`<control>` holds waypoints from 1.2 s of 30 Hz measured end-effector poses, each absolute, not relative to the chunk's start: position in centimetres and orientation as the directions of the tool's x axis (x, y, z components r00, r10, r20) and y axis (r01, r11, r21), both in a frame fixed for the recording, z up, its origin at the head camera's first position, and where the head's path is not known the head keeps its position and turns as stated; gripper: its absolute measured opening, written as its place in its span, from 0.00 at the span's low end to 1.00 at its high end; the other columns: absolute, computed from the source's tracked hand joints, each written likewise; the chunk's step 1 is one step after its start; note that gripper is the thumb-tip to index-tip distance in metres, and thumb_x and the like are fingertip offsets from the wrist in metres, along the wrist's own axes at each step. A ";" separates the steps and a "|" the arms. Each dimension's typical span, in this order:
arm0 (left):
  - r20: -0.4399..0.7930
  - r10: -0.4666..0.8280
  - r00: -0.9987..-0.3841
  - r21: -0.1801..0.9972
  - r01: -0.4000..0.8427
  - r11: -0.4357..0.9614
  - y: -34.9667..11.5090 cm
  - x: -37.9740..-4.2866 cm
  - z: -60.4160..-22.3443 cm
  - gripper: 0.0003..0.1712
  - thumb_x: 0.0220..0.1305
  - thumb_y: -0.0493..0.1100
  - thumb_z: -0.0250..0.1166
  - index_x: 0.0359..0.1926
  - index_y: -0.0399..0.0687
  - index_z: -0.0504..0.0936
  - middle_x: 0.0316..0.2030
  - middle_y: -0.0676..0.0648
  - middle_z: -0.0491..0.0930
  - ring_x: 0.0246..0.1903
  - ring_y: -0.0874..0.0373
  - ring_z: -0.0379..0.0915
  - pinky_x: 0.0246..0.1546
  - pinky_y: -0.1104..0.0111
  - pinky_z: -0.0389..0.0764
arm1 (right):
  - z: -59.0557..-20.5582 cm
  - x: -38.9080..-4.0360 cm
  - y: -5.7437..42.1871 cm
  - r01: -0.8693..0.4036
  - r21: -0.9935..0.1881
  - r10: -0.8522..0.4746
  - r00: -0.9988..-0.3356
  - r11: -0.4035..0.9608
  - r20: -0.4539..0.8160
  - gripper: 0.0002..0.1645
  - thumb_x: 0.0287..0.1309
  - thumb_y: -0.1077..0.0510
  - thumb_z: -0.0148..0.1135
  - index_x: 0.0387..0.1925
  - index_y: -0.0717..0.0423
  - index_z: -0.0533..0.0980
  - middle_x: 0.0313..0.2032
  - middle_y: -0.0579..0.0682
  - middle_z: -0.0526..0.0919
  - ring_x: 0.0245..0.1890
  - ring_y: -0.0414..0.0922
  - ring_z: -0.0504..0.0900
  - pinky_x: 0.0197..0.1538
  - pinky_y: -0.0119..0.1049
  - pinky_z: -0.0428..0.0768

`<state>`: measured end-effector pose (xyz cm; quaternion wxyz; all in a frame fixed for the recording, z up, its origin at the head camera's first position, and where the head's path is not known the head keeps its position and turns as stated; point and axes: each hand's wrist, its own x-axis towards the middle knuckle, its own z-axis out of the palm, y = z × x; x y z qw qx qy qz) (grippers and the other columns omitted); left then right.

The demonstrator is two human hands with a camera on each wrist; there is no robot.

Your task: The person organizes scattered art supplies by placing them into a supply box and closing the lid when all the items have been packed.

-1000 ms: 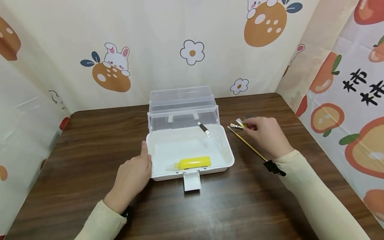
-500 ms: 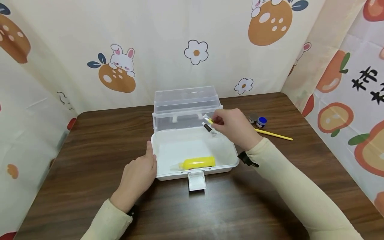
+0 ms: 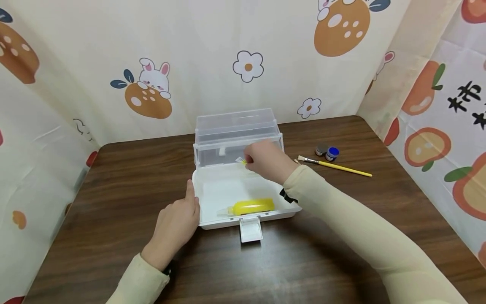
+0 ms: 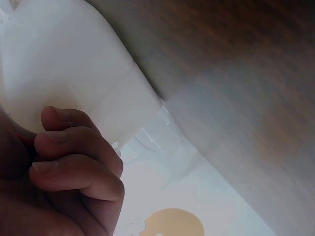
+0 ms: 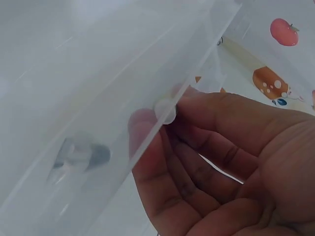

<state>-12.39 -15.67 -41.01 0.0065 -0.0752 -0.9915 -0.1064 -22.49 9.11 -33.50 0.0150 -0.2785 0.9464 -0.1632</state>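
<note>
A white storage box (image 3: 218,185) stands with its clear lid and trays (image 3: 235,122) raised at the back. My left hand (image 3: 176,217) holds the box's left wall near the front corner, index finger along the side; its other fingers (image 4: 78,172) are curled in the left wrist view. Over the back of the box, my right hand (image 3: 267,160) pinches a small paint tube (image 3: 241,160) with a yellow label. Its round white end (image 5: 166,111) shows between thumb and finger. A yellow squeeze bottle (image 3: 253,207) lies inside along the front. Behind the clear plastic is a dark tube (image 5: 98,155).
Right of the box, a yellow-handled flat paintbrush (image 3: 341,167) lies on the wooden table (image 3: 125,181). Behind it stand a blue paint pot (image 3: 332,153) and a dark paint pot (image 3: 320,150). Another brush tip (image 3: 297,161) peeks past the right sleeve. A printed curtain (image 3: 205,55) hangs behind.
My right hand has carried the paint tube left from beside the brushes to over the back of the box, now covering the black tube in the head view. The left hand stays at the box.
</note>
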 end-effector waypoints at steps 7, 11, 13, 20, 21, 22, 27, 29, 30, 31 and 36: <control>0.017 0.147 -0.989 0.236 0.147 0.961 -15.7 -12.2 -40.9 0.34 0.77 0.46 0.42 0.75 0.30 0.52 0.08 0.51 0.64 0.10 0.55 0.61 0.11 0.63 0.60 | -34.0 -22.2 8.4 -0.530 -0.304 -0.533 -0.843 0.792 0.080 0.12 0.58 0.63 0.68 0.21 0.52 0.77 0.20 0.44 0.76 0.23 0.42 0.72 0.31 0.34 0.72; 0.020 0.152 -0.988 0.232 0.152 0.961 -15.7 -12.1 -40.9 0.34 0.77 0.46 0.42 0.75 0.30 0.51 0.09 0.51 0.64 0.10 0.55 0.61 0.10 0.63 0.60 | -34.2 -22.1 8.5 -0.521 -0.314 -0.528 -0.846 0.793 0.071 0.12 0.58 0.62 0.69 0.21 0.52 0.77 0.19 0.45 0.75 0.23 0.43 0.71 0.31 0.34 0.71; 0.024 0.153 -0.988 0.231 0.154 0.961 -15.7 -12.1 -40.9 0.34 0.77 0.46 0.42 0.75 0.29 0.52 0.09 0.50 0.64 0.10 0.54 0.62 0.10 0.63 0.60 | -34.1 -22.0 8.6 -0.518 -0.321 -0.525 -0.848 0.793 0.071 0.12 0.60 0.60 0.68 0.22 0.52 0.77 0.19 0.45 0.75 0.23 0.43 0.71 0.31 0.34 0.71; 0.016 0.145 -0.989 0.260 0.144 0.955 -15.5 -12.1 -40.8 0.34 0.77 0.46 0.43 0.75 0.28 0.52 0.09 0.50 0.64 0.10 0.54 0.62 0.11 0.63 0.61 | -32.9 -21.6 10.1 -0.477 -0.384 -0.462 -0.876 0.791 0.139 0.11 0.66 0.53 0.62 0.28 0.52 0.80 0.24 0.43 0.80 0.24 0.42 0.75 0.33 0.34 0.75; 0.019 0.142 -0.990 0.263 0.142 0.954 -15.5 -12.1 -40.8 0.34 0.77 0.46 0.43 0.75 0.28 0.52 0.09 0.49 0.65 0.10 0.53 0.62 0.11 0.62 0.62 | -32.6 -21.6 10.7 -0.468 -0.401 -0.444 -0.882 0.788 0.157 0.11 0.67 0.53 0.61 0.30 0.52 0.81 0.25 0.43 0.81 0.25 0.42 0.76 0.33 0.35 0.76; 0.023 0.140 -0.990 0.267 0.141 0.953 -15.5 -12.1 -40.7 0.34 0.77 0.45 0.44 0.75 0.28 0.52 0.09 0.49 0.65 0.10 0.53 0.62 0.12 0.62 0.62 | -32.4 -21.5 11.3 -0.457 -0.419 -0.423 -0.889 0.784 0.177 0.11 0.67 0.53 0.61 0.31 0.52 0.81 0.25 0.44 0.82 0.25 0.42 0.77 0.33 0.35 0.76; 0.017 0.127 -0.992 0.279 0.127 0.952 -15.4 -12.1 -40.6 0.35 0.76 0.45 0.44 0.75 0.28 0.52 0.09 0.48 0.65 0.10 0.52 0.64 0.12 0.61 0.63 | -32.3 -21.9 15.4 -0.387 -0.464 -0.301 -0.920 0.797 0.250 0.11 0.68 0.53 0.61 0.34 0.54 0.84 0.27 0.46 0.83 0.26 0.44 0.77 0.32 0.38 0.76; 0.005 0.126 -0.992 0.291 0.122 0.949 -15.3 -12.1 -40.6 0.35 0.76 0.45 0.44 0.75 0.28 0.51 0.09 0.48 0.65 0.10 0.52 0.64 0.12 0.61 0.63 | -32.9 -22.2 17.5 -0.342 -0.454 -0.246 -0.934 0.823 0.259 0.11 0.67 0.54 0.61 0.35 0.55 0.84 0.28 0.48 0.84 0.27 0.45 0.77 0.33 0.40 0.76; 0.002 0.127 -0.992 0.295 0.122 0.948 -15.2 -12.2 -40.6 0.35 0.76 0.45 0.44 0.75 0.28 0.51 0.09 0.48 0.65 0.10 0.52 0.64 0.12 0.61 0.63 | -33.3 -22.3 18.6 -0.323 -0.443 -0.221 -0.938 0.837 0.265 0.11 0.67 0.54 0.61 0.36 0.56 0.84 0.28 0.49 0.84 0.28 0.46 0.77 0.34 0.41 0.76; -0.004 0.123 -0.992 0.301 0.116 0.946 -15.2 -12.2 -40.5 0.35 0.76 0.45 0.44 0.75 0.28 0.50 0.09 0.48 0.66 0.10 0.52 0.64 0.12 0.61 0.63 | -33.7 -22.3 19.6 -0.297 -0.428 -0.197 -0.945 0.854 0.263 0.12 0.67 0.54 0.61 0.36 0.57 0.84 0.29 0.50 0.85 0.28 0.47 0.78 0.35 0.42 0.76; -0.010 0.104 -0.995 0.313 0.095 0.945 -15.1 -12.3 -40.5 0.35 0.75 0.45 0.44 0.75 0.28 0.51 0.11 0.46 0.69 0.12 0.50 0.69 0.13 0.59 0.65 | -36.4 -21.8 25.1 -0.173 -0.326 -0.103 -0.970 0.930 0.222 0.12 0.66 0.57 0.60 0.35 0.61 0.85 0.31 0.57 0.85 0.29 0.53 0.80 0.35 0.50 0.77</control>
